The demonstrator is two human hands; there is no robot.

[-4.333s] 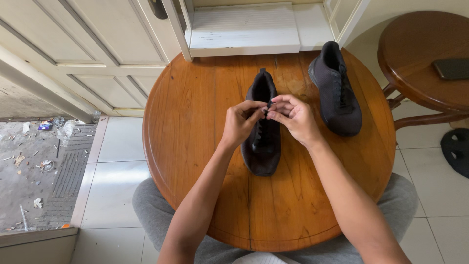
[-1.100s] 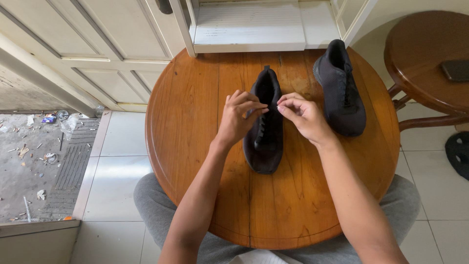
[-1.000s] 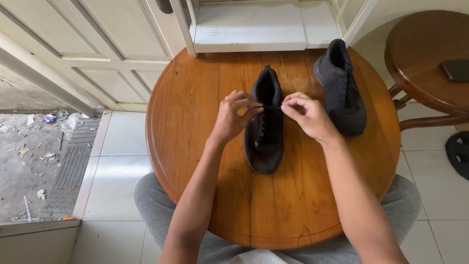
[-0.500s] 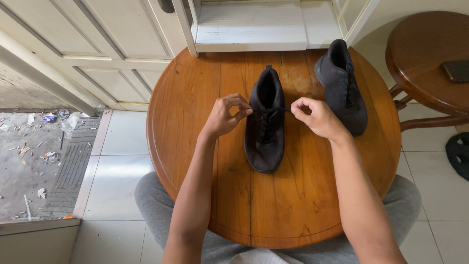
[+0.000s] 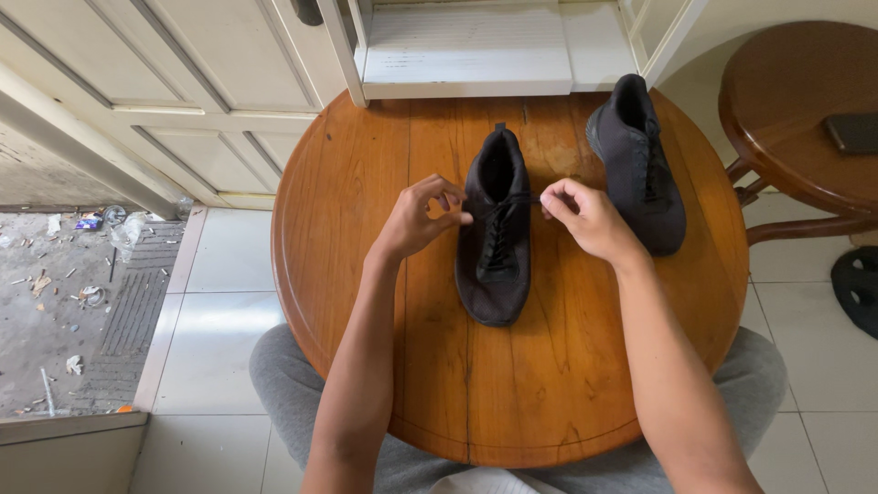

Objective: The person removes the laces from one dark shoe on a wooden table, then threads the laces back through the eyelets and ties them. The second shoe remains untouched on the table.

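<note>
A black lace-up shoe (image 5: 495, 274) lies in the middle of a round wooden table (image 5: 366, 238), toe towards me. My left hand (image 5: 419, 218) is on its left side, fingers pinched on the left end of the black lace. On the shoe's right side, my right hand (image 5: 585, 218) pinches the other lace end. The lace runs taut across the shoe's top between both hands. A second black shoe (image 5: 637, 165) lies at the table's far right, apart from my hands.
A white door and frame (image 5: 210, 82) stand behind the table. A smaller round wooden table (image 5: 777, 91) with a dark flat phone-like object (image 5: 852, 131) stands at the right. White tiled floor (image 5: 219, 302) surrounds the table; littered ground (image 5: 55, 302) lies at the left.
My hands were close together over the shoe's tongue. They have drawn apart to either side, pulling the lace ends outward.
</note>
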